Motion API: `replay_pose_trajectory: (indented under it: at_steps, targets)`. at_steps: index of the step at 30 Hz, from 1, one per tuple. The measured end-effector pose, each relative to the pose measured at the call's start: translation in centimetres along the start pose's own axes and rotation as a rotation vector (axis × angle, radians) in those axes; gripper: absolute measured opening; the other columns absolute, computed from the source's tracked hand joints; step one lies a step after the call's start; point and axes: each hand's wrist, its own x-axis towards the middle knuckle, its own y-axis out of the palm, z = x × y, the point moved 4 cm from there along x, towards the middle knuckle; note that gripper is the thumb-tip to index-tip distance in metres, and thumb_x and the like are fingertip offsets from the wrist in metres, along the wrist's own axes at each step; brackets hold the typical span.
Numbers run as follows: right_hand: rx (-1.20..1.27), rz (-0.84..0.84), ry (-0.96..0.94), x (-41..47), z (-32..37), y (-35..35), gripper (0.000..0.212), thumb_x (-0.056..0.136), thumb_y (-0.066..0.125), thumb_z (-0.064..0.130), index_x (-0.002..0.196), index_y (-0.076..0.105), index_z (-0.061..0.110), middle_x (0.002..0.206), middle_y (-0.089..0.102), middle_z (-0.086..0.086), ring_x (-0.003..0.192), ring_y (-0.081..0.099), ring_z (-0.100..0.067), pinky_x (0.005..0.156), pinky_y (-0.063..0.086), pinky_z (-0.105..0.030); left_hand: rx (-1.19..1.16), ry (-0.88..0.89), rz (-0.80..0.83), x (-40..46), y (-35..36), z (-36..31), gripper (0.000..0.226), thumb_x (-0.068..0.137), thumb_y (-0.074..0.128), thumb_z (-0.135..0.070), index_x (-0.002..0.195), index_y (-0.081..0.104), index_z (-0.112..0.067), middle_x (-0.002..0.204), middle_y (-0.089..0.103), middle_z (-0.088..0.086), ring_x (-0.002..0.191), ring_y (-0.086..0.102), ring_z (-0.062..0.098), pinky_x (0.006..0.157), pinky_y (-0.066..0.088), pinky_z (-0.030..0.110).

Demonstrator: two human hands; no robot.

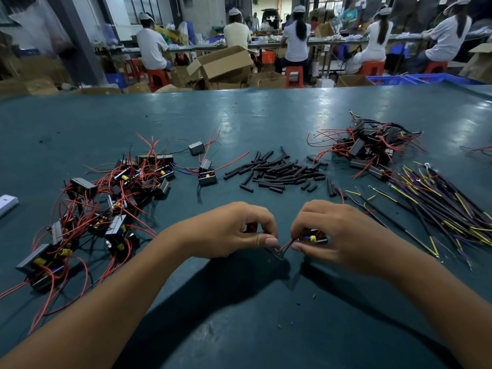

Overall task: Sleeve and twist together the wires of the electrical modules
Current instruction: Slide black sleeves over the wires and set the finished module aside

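Head view: the left hand (237, 230) pinches a red wire (284, 246) while the right hand (335, 233) grips the small electrical module (314, 238), held close so lead ends meet for twisting; heat-shrink sleeves (279, 171) lie beyond on the table (239, 115)

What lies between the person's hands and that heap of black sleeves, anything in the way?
Nothing visible does. Bare table runs from the left hand and right hand up to the sleeves. The module heap lies off to the left, the wire bundle off to the right.
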Motion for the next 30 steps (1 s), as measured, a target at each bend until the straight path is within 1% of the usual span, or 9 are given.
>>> replay_pose_trajectory:
  at_steps: [2, 6, 9, 13, 17, 20, 23, 26, 30]
  targets:
    - [-0.015, -0.004, -0.007, 0.0, 0.3, 0.2, 0.015, 0.087, 0.073, 0.033, 0.097, 0.065, 0.025, 0.09, 0.055, 0.012, 0.082, 0.05, -0.004, 0.071, 0.05, -0.031, 0.001, -0.024, 0.012, 0.3, 0.1, 0.0, 0.013, 0.101, 0.056, -0.037, 0.091, 0.06, -0.029, 0.077, 0.053, -0.012, 0.07, 0.046, 0.012, 0.067, 0.04, 0.03]
    - [-0.019, -0.093, -0.002, 0.0, 0.6, 0.2, 0.026, 0.084, 0.073, 0.034, 0.105, 0.064, 0.019, 0.094, 0.058, 0.01, 0.084, 0.053, -0.005, 0.073, 0.05, -0.027, -0.033, 0.002, -0.075, 0.4, -0.2, 0.3, 0.014, 0.103, 0.052, -0.031, 0.09, 0.055, -0.028, 0.074, 0.05, -0.016, 0.066, 0.041, 0.004, 0.063, 0.035, 0.021]
    - [-0.033, -0.151, -0.011, 0.1, 0.6, 0.1, 0.029, 0.084, 0.074, 0.032, 0.108, 0.064, 0.019, 0.1, 0.059, 0.007, 0.092, 0.055, -0.01, 0.077, 0.05, -0.03, -0.155, 0.027, -0.196, 0.2, -0.1, 0.7, 0.016, 0.105, 0.047, -0.026, 0.092, 0.055, -0.019, 0.077, 0.057, -0.013, 0.063, 0.043, 0.006, 0.062, 0.036, 0.02]
    - [-0.078, -0.15, -0.063, 0.1, 0.6, 0.4, 0.024, 0.087, 0.068, 0.037, 0.105, 0.066, 0.021, 0.099, 0.056, 0.005, 0.09, 0.054, -0.014, 0.068, 0.052, -0.034, -0.351, 0.003, -0.297, 0.3, 0.4, 1.3, 0.018, 0.102, 0.053, -0.032, 0.104, 0.056, -0.015, 0.072, 0.051, -0.014, 0.063, 0.042, 0.003, 0.061, 0.036, 0.014]
    - [-0.088, -0.145, -0.087, 0.2, 0.6, 0.8, 0.023, 0.087, 0.071, 0.038, 0.102, 0.068, 0.022, 0.097, 0.055, 0.004, 0.086, 0.053, -0.015, 0.061, 0.052, -0.038, -0.205, 0.013, -0.417, 0.3, 0.3, 1.1, 0.012, 0.097, 0.061, -0.042, 0.097, 0.06, -0.03, 0.062, 0.049, -0.006, 0.056, 0.041, 0.007, 0.054, 0.035, 0.021]
    - [-0.081, -0.14, -0.11, 0.3, 1.1, 1.1, 0.022, 0.086, 0.074, 0.037, 0.099, 0.07, 0.019, 0.097, 0.058, 0.001, 0.085, 0.055, -0.016, 0.059, 0.052, -0.039, -0.214, 0.029, -0.555, 0.4, 0.6, 0.7, 0.014, 0.098, 0.06, -0.038, 0.089, 0.063, -0.027, 0.064, 0.058, 0.003, 0.054, 0.048, 0.01, 0.054, 0.039, 0.025]
    - [-0.095, -0.158, -0.145, 0.3, 1.7, 0.9, 0.018, 0.088, 0.074, 0.032, 0.094, 0.072, 0.015, 0.091, 0.062, -0.001, 0.081, 0.058, -0.019, 0.058, 0.051, -0.038, -0.255, 0.019, -0.637, 0.5, 1.0, 0.4, 0.019, 0.099, 0.061, -0.033, 0.087, 0.066, -0.02, 0.064, 0.062, 0.001, 0.048, 0.044, 0.004, 0.05, 0.035, 0.016]
    - [-0.027, -0.176, -0.143, 0.2, 1.8, 0.4, 0.022, 0.089, 0.073, 0.032, 0.099, 0.072, 0.012, 0.09, 0.063, 0.0, 0.081, 0.061, -0.018, 0.065, 0.052, -0.035, -0.247, 0.003, -0.675, 0.7, 1.3, 0.3, 0.02, 0.099, 0.061, -0.033, 0.087, 0.067, -0.017, 0.063, 0.063, -0.003, 0.046, 0.047, 0.006, 0.049, 0.038, 0.02]
    - [0.002, -0.172, -0.133, 0.2, 1.5, 0.0, 0.03, 0.086, 0.074, 0.037, 0.103, 0.07, 0.013, 0.089, 0.065, 0.005, 0.079, 0.057, -0.004, 0.067, 0.052, -0.029, -0.2, 0.013, -0.653, 0.8, 1.5, 0.1, 0.02, 0.09, 0.067, -0.038, 0.09, 0.068, -0.018, 0.065, 0.063, -0.01, 0.047, 0.051, 0.012, 0.051, 0.043, 0.021]
